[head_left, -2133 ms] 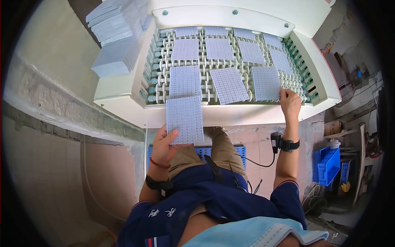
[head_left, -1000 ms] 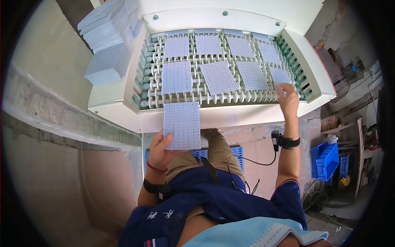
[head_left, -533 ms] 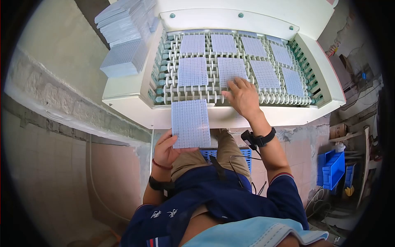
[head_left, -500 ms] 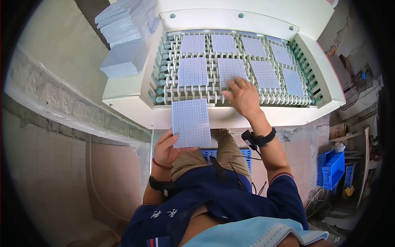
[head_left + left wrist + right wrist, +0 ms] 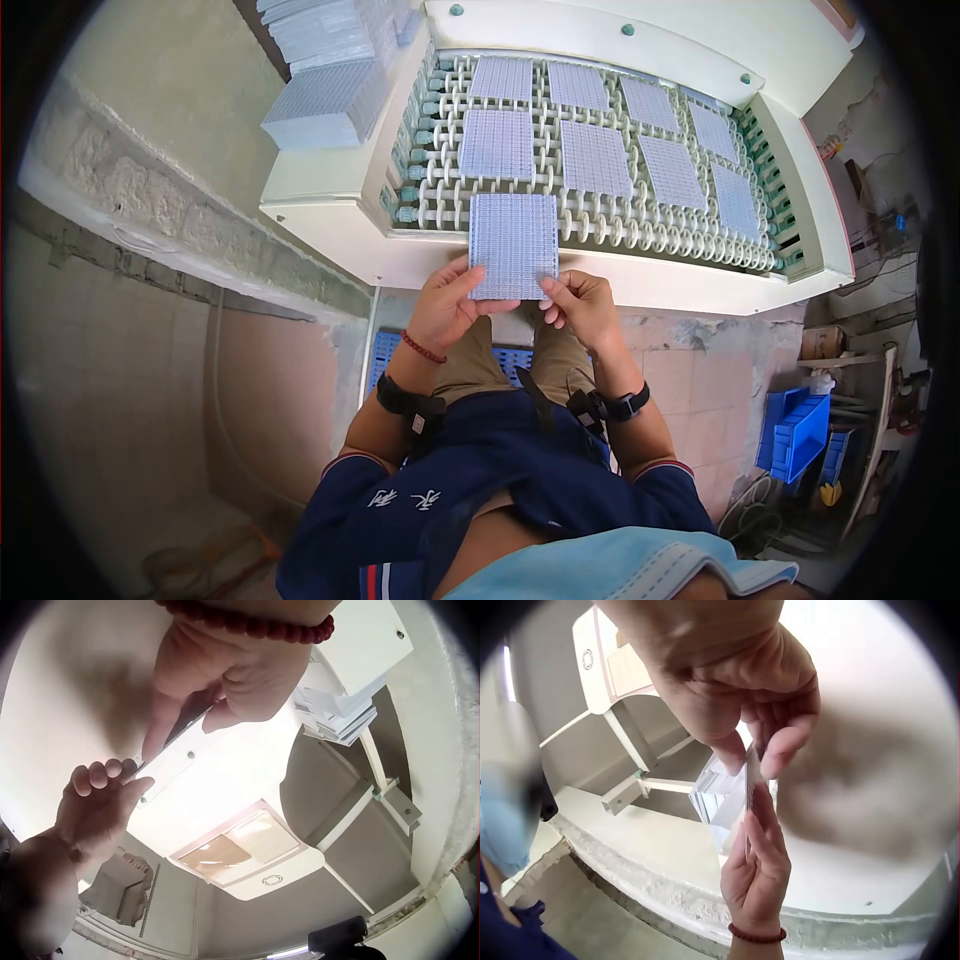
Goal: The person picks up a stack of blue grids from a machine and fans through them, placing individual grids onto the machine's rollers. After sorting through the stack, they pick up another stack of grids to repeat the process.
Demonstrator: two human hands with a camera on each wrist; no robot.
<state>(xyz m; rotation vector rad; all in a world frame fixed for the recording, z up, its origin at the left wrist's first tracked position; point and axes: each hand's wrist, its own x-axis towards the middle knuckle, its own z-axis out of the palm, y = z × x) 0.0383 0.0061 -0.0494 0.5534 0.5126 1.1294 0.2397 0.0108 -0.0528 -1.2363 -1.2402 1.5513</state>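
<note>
In the head view, a thin pale-blue gridded board point(image 5: 513, 235), like a circuit-board panel, is held before the machine's front edge. My left hand point(image 5: 450, 310) grips its lower left corner, thumb on top and fingers beneath. At the lower right corner, my right hand point(image 5: 585, 308) pinches the edge between thumb and fingers. The right wrist view shows the board edge-on point(image 5: 751, 780) between both hands. Beyond it, similar boards lie in rows on the white roller conveyor point(image 5: 610, 230), among them a near-left board point(image 5: 497, 145) and a middle board point(image 5: 596, 158).
A tall stack of boards point(image 5: 325, 100) stands on the machine's left ledge. The white front rail point(image 5: 640, 275) runs between the person and the rollers. Blue bins point(image 5: 800, 435) are at the right, and a blue slatted pallet point(image 5: 512, 360) lies underfoot.
My right hand has left the far-right board, touched the middle board, then come back to the held board. The tilted middle board now lies straighter. Boards on the rollers have moved away from me.
</note>
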